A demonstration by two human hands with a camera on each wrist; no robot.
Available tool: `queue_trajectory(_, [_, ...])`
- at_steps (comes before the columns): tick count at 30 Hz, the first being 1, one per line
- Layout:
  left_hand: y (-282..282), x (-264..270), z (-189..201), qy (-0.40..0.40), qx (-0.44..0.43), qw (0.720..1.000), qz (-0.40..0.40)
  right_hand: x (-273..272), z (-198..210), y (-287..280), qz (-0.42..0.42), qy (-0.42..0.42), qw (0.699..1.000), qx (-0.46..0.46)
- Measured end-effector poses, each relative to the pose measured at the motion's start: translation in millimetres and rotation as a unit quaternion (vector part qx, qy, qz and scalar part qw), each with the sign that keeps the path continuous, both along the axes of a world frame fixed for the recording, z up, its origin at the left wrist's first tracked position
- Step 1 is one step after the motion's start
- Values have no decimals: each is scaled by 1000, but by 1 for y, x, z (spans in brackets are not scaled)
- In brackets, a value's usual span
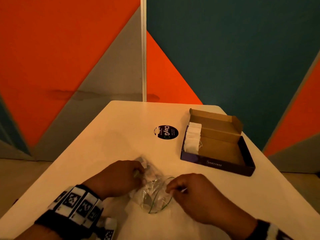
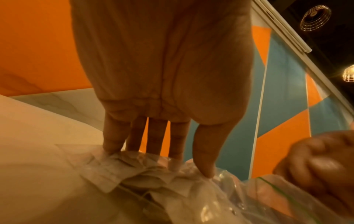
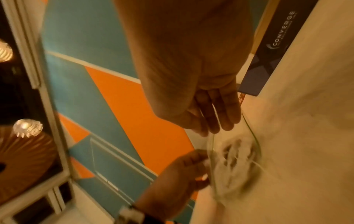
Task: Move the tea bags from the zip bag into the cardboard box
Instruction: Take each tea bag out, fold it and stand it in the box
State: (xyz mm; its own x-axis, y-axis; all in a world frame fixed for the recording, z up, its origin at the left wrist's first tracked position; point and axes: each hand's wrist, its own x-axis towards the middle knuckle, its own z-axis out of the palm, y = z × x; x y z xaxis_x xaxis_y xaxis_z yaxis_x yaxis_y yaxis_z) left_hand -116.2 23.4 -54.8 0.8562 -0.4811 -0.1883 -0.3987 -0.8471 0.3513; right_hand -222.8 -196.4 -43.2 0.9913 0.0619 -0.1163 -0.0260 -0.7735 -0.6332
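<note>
Clear crumpled plastic zip bag (image 1: 152, 191), contents blurred: left hand (image 1: 117, 177) presses it with straight fingers; right hand (image 1: 194, 193) pinches its green-lined rim.

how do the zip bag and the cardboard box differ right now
The zip bag is clear, soft and crumpled; the cardboard box is opaque and rigid, brown inside, dark outside. The zip bag lies between both hands, the left hand pressing it; the cardboard box stands untouched, farther off to the right. Both rest on the table, open, holding tea bags.
</note>
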Motion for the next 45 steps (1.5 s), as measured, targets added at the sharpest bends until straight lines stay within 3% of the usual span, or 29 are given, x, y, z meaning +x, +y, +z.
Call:
queue_trajectory(3, [-1, -1, 2, -8, 1, 1000, -2, 6, -24, 12, 36, -35, 996, -71])
queue_trajectory(8, [-4, -2, 2, -9, -5, 1000, 9, 23, -48, 22, 83, -78, 989, -93])
queue_trajectory(16, [-1, -1, -1, -6, -16, 1000, 17, 27, -41, 21, 84, -105, 986, -93])
queue_trajectory(22, [-1, 0, -3, -4, -16, 1000, 20, 25, -38, 20, 102, -78, 979, -161])
queue_trajectory(29, [2, 1, -6, -4, -21, 1000, 18, 33, -39, 15, 111, -105, 963, -221])
queue_trajectory(39, [4, 2, -8, -2, -26, 1000, 12, 27, -34, 2, 56, -97, 986, -124])
queue_trajectory(45, [4, 1, -9, -12, -29, 999, 16, 27, -30, 3, 59, -89, 988, -111])
